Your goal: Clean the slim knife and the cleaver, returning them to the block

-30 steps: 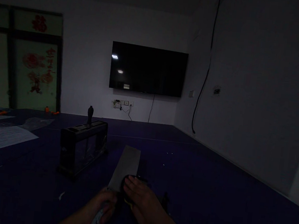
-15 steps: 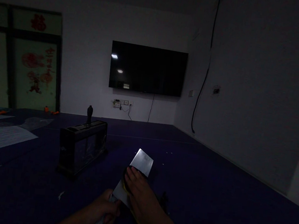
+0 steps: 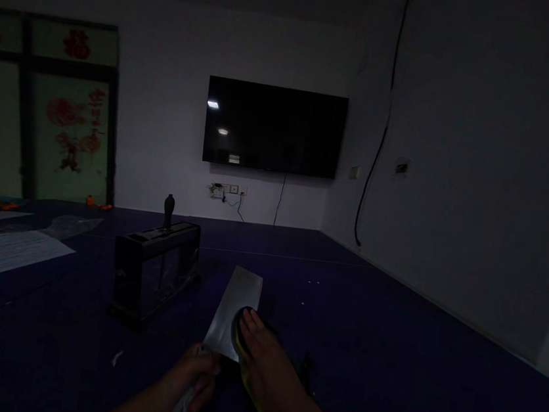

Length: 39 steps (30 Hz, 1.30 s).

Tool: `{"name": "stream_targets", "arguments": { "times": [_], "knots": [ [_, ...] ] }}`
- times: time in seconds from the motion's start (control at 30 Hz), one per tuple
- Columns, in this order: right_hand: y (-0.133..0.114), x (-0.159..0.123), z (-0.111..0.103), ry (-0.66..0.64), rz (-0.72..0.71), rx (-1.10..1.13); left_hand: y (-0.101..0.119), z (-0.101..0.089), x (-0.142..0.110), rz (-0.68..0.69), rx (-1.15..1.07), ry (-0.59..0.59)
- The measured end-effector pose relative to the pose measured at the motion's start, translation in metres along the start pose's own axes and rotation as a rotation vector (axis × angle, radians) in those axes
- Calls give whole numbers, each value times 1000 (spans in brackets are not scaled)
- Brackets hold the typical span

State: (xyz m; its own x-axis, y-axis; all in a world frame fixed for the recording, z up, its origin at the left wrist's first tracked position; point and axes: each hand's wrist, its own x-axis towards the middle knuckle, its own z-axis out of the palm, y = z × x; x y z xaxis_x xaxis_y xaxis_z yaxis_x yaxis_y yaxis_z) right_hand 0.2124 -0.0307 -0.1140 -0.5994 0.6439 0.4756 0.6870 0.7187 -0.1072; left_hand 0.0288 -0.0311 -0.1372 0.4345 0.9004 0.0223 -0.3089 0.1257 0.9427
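Observation:
My left hand (image 3: 196,377) is closed round the pale handle of a cleaver, low in the middle of the view. The wide grey blade (image 3: 234,300) points away from me over the dark blue surface (image 3: 387,351). My right hand (image 3: 266,364) lies on the near part of the blade. Its fingers press a dark pad with a yellow underside (image 3: 241,326) against the metal. The room is dim, and the rest of the pad is hidden under my palm.
A black knife block (image 3: 155,272) stands just left of the blade, with one dark handle (image 3: 168,209) sticking up from it. Papers (image 3: 11,252) and clear plastic lie at far left. A dark screen (image 3: 274,128) hangs on the back wall.
The blade, which was turned right and caught the light half a second ago, has swung back left and looks dull. My right hand with the pad has stayed on it.

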Motion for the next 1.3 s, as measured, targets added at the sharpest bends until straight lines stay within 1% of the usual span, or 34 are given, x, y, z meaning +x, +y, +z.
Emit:
{"name": "stream_targets", "arguments": {
  "times": [0.1,0.23,0.43,0.57,0.67,0.77,0.93,1.07,1.2,1.3],
  "knots": [
    [3,-2,3,16,7,-3,-4,-3,3,10,-7,25],
    [3,-2,1,22,-3,-44,1,-1,-4,-62,25,-4],
    [0,2,-9,59,-19,-103,16,11,-17,-165,122,-156],
    [-4,6,-14,69,-12,-146,18,13,-14,-158,178,-216],
    [-3,6,-12,82,-23,-173,18,12,-13,-167,233,-169],
    [-2,5,-9,108,-32,-201,17,12,-14,-177,236,-120],
    [-2,3,-7,167,-58,-213,13,9,-15,-161,300,-105],
    [-1,1,-6,194,-73,-219,10,7,-14,-125,309,-91],
    [5,0,-2,250,-68,-219,12,4,-14,-146,308,-123],
    [9,-1,2,302,-41,-208,15,2,-15,-131,291,-119]
  ]
}}
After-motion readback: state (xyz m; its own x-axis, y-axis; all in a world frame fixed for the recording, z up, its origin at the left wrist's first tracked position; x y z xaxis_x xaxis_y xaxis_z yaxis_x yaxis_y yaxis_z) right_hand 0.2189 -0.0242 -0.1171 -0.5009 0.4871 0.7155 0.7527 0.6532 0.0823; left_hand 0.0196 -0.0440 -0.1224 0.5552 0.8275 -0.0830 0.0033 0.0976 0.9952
